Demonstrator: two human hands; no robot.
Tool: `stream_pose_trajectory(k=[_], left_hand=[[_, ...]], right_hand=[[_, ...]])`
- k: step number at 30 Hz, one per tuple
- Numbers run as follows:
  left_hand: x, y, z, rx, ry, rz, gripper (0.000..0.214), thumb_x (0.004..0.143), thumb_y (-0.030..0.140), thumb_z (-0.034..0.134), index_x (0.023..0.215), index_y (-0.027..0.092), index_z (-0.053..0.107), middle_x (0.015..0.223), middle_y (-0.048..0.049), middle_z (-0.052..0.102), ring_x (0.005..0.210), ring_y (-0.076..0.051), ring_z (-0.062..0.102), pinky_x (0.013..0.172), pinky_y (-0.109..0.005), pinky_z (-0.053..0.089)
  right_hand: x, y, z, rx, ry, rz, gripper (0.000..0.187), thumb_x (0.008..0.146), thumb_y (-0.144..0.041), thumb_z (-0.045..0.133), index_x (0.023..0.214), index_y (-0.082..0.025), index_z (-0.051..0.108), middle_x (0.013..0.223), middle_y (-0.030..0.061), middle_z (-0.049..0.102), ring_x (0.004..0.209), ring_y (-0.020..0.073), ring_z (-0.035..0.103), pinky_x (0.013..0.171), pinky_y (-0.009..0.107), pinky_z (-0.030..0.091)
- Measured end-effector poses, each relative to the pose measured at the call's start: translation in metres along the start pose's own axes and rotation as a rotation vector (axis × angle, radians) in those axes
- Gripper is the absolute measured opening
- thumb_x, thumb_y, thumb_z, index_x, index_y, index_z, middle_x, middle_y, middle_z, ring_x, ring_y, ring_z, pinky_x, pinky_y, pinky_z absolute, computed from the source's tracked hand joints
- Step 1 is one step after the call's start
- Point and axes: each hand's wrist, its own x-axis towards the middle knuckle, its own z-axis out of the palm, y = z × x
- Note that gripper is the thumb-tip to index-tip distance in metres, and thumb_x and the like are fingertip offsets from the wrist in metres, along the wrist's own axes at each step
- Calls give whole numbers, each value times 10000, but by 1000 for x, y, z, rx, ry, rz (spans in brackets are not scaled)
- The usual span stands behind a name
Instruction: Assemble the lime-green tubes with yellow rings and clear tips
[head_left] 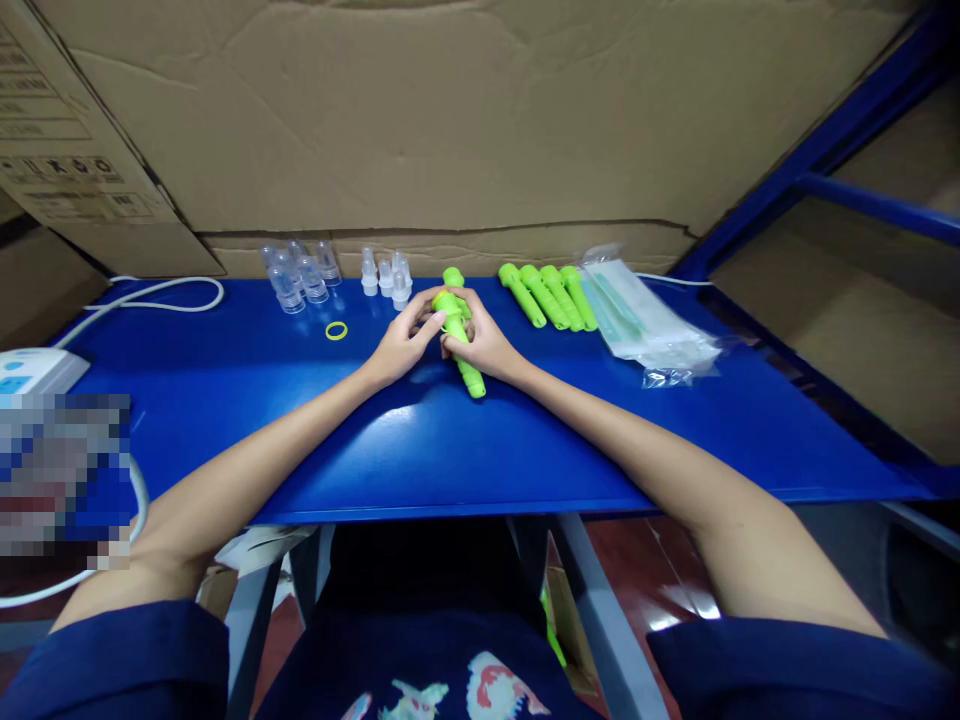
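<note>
Biggest thing first: a wall of cardboard [480,120] stands behind a glossy blue table [510,460] that fills most of the view. On the right side of it there's a clear-wrapped packet [637,310], lying flat with its plastic crinkled at the near end.

Both hands are together in the middle, over the far half of the table. The right hand [486,335] is wrapped round the green tube [471,375], with the tube's narrow end poking out toward the person. The left hand [411,335] has thumb and fingers pinched on its upper part, next to a yellow band [441,299]. There's a green knob [453,277] just past the fingertips — can't tell if it's part of the same piece.

Four more green tubes [561,297] lie side by side just left of the packet. Two bunches of clear plastic caps [401,290] stand along the back on the left, and the smallest bit, a loose yellow ring [337,330], lies in front of them.

My read: the step in hand is working that band at the upper end — next move calls for a steady right-hand grip and light left fingertips.
</note>
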Motion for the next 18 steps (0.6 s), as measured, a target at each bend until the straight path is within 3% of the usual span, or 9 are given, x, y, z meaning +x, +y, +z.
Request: stream_pose_trajectory(k=[5,13,15,18], left_hand=[[0,-1,1,18,-3,-3,628,907,621,581,1359,192,505,1416,-124,605,1258,-267,619,1155,-427,425],[-1,-1,2,-18,-35,-15,661,918,627,556,1400,179,486,1424,-140,586,1301,-283,582,1102,-430,476],[-1,0,2,-12,-38,-27,667,923,624,550,1420,185,477,1370,-137,617,1196,-275,645,1049,-431,513],[-2,1,2,11,-63,-54,672,939,615,527,1465,205,447,1135,-104,702,850,-219,715,897,-422,572]], right_hand=[[1,1,0,69,-68,2,675,798,-250,610,1330,-232,195,650,-99,555,517,136,608,498,264,511],[2,0,-1,108,-48,55,610,786,-277,659,1223,-258,234,649,-111,543,488,135,584,502,297,524],[2,1,-1,106,-35,56,590,801,-315,673,1198,-261,239,648,-111,543,489,136,585,506,302,524],[2,1,-1,95,-20,48,584,807,-358,691,1166,-259,241,642,-104,555,509,150,601,518,308,523]])
